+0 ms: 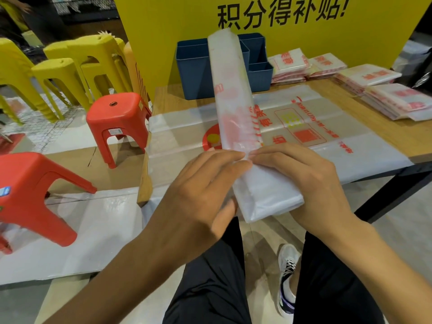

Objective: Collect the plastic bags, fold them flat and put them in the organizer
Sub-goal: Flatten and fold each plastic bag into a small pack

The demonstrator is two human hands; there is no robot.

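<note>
Bag [236, 108] between both hands [247, 160]

1. Bright, even indoor light fills the scene; colours look saturated, above all the yellow board [280, 31] at 12 o'clock.
2. Shadows are soft and faint. The darkest patch lies under the tabletop [402, 134] edge at 3 o'clock.
3. Pale glare sits on the glossy floor [98, 220] at 9 o'clock and on the clear plastic sheet [187, 127] near centre.
4. Wide-angle bending curves straight lines towards the edges, strongest at 3 and 9 o'clock.
5. Detail is slightly soft throughout; the red print on the folded bag [233, 94] looks smeared.
</note>
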